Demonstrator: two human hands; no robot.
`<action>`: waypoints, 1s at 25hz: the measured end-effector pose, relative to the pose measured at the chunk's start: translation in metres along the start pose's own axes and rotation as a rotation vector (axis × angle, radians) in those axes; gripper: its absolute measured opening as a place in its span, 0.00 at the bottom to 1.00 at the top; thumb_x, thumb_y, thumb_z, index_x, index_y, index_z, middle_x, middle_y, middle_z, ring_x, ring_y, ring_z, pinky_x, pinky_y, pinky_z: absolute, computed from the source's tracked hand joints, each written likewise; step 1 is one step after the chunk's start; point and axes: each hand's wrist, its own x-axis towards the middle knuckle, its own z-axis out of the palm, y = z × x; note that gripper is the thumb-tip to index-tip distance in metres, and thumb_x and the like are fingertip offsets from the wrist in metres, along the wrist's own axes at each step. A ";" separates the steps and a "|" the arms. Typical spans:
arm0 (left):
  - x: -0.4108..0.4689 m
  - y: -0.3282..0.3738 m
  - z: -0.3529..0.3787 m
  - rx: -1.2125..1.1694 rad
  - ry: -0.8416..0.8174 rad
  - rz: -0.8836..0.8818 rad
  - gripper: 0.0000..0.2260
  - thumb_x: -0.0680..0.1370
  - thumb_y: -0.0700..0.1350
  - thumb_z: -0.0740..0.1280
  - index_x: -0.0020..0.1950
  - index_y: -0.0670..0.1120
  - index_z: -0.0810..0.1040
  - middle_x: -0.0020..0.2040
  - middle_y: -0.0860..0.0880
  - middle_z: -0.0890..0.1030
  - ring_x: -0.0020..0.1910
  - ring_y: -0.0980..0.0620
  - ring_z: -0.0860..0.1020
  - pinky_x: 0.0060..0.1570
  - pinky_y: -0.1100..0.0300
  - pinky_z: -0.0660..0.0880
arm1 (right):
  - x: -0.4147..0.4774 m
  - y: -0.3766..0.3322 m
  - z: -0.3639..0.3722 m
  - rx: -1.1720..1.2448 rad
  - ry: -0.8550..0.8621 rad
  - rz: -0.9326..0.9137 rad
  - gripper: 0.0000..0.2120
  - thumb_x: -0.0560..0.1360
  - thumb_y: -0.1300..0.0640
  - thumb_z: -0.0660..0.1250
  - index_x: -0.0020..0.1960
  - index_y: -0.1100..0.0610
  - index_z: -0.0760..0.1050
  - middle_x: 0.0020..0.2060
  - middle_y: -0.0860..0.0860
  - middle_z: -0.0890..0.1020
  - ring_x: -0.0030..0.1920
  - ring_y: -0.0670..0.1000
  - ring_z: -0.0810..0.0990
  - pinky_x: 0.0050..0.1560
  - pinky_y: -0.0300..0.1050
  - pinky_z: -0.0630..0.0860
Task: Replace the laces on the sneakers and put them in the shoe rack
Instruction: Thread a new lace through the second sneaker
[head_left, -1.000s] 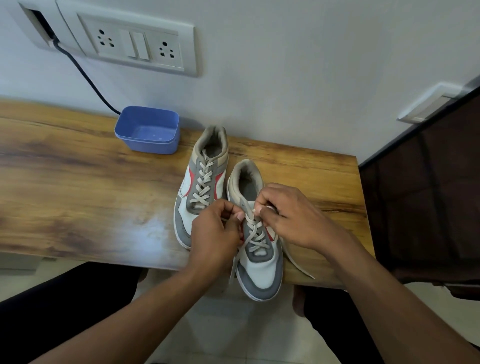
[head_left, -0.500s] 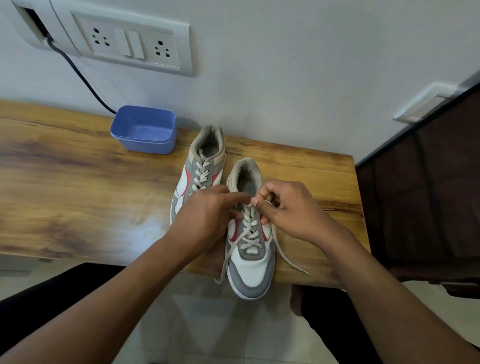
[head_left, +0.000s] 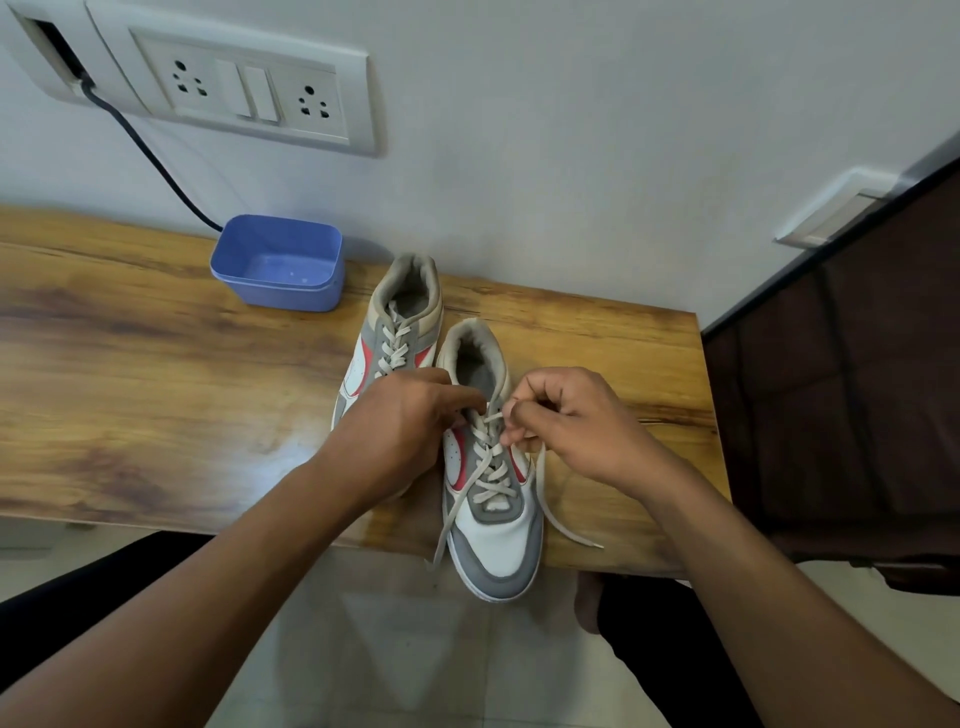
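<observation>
Two grey, white and red sneakers stand side by side on the wooden table, toes toward me. The left sneaker is laced, its front hidden under my left hand. The right sneaker juts over the table's near edge. Its beige lace runs through the eyelets, and two loose ends trail off the toe on either side. My left hand grips the right sneaker's left side at the top eyelets. My right hand pinches the lace at the top eyelets.
A blue plastic tub sits on the table against the wall. A switch and socket panel is above it, with a black cable running down. A dark cabinet stands right of the table. Tiled floor lies below.
Both hands have moved up from the middle of the right sneaker's lacing to its top eyelets. The sneaker has shifted slightly on the table edge.
</observation>
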 end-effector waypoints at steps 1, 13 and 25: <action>-0.001 -0.001 0.001 -0.006 0.002 0.001 0.21 0.69 0.29 0.67 0.55 0.48 0.86 0.43 0.47 0.84 0.40 0.46 0.82 0.37 0.49 0.81 | -0.001 -0.001 -0.002 0.030 0.012 0.003 0.07 0.81 0.63 0.68 0.45 0.62 0.82 0.38 0.52 0.88 0.43 0.49 0.88 0.52 0.58 0.85; -0.003 0.026 -0.016 -0.471 0.025 -0.457 0.03 0.81 0.43 0.69 0.54 0.47 0.82 0.37 0.47 0.86 0.35 0.49 0.85 0.42 0.48 0.83 | -0.048 -0.025 -0.010 -0.280 0.132 -0.185 0.11 0.79 0.51 0.73 0.39 0.51 0.81 0.31 0.44 0.82 0.29 0.42 0.77 0.30 0.40 0.73; -0.014 0.022 -0.022 -0.413 -0.226 -0.618 0.11 0.80 0.49 0.71 0.42 0.44 0.83 0.33 0.49 0.85 0.34 0.51 0.85 0.41 0.53 0.84 | -0.040 -0.005 0.052 -0.285 0.288 0.098 0.17 0.75 0.47 0.77 0.31 0.53 0.81 0.26 0.49 0.83 0.28 0.48 0.82 0.35 0.52 0.82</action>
